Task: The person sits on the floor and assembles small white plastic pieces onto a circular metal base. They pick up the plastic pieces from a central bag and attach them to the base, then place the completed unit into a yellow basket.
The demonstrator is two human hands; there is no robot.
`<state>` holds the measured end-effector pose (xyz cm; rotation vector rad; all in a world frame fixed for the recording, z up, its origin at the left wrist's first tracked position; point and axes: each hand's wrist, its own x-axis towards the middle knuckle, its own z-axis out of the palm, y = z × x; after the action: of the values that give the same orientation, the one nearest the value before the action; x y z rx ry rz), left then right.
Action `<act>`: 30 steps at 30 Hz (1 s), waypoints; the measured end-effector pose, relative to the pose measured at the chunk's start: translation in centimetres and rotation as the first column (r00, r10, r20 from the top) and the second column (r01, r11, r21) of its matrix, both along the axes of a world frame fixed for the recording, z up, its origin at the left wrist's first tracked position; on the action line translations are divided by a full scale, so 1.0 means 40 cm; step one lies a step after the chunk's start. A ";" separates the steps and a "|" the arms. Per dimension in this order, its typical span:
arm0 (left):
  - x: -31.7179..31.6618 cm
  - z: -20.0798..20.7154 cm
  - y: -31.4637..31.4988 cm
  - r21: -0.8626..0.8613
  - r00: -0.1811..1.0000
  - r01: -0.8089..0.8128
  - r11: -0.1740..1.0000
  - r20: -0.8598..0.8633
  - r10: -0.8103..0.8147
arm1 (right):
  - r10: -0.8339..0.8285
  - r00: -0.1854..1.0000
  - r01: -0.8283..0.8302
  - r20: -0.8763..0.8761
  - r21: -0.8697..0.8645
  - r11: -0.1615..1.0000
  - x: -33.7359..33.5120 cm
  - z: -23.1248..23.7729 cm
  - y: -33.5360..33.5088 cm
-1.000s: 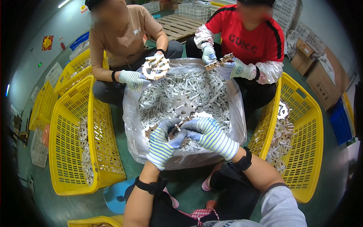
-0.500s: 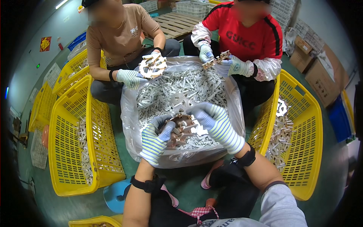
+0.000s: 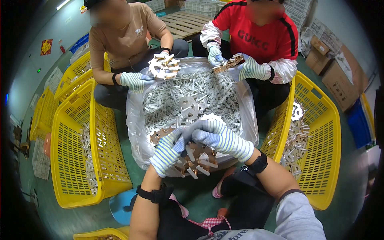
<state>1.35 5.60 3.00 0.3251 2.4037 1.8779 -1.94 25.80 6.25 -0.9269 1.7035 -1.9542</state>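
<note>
A copper-coloured metal plate (image 3: 196,156) with pale strips sticking out hangs tilted over the near edge of a plastic-lined bin. My left hand (image 3: 167,152), in a striped glove, is closed on its upper left side. My right hand (image 3: 226,139), gloved alike, is closed at the plate's upper edge, fingertips against my left ones; the exact grip is hidden. A second copper-coloured piece (image 3: 159,135) shows behind my left hand. Beneath lie many loose grey-white strips (image 3: 168,96) and a flat cut-out metal disc (image 3: 188,108).
Clear plastic lining (image 3: 134,120) hangs over the bin's rim. Yellow baskets of metal parts stand left (image 3: 72,148) and right (image 3: 320,160). Across the bin, two gloved co-workers hold similar plates, a pale one (image 3: 164,66) and a copper one (image 3: 230,63). A blue stool (image 3: 122,206) is beside my left leg.
My right hand has moved left and down to meet my left hand. The plate has tipped and dropped toward me, its strips now pointing downward. The co-worker at left has turned their plate.
</note>
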 end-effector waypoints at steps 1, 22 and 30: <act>-0.001 0.000 -0.001 0.013 0.999 -0.027 1.000 0.026 0.026 | -0.056 0.998 0.057 0.035 -0.019 0.998 0.001 0.000 -0.002; -0.014 -0.008 -0.007 0.198 0.975 -0.222 0.955 0.055 0.216 | -0.306 0.892 0.352 -0.334 0.087 0.932 -0.026 -0.020 0.011; -0.001 0.011 -0.003 0.304 0.978 -0.177 0.936 -0.048 0.201 | -0.260 0.634 0.530 -0.729 0.164 0.832 -0.037 -0.029 0.006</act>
<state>1.32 5.48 3.45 0.1921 2.2661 2.3639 -3.41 26.04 5.09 -1.3020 2.8116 -1.4792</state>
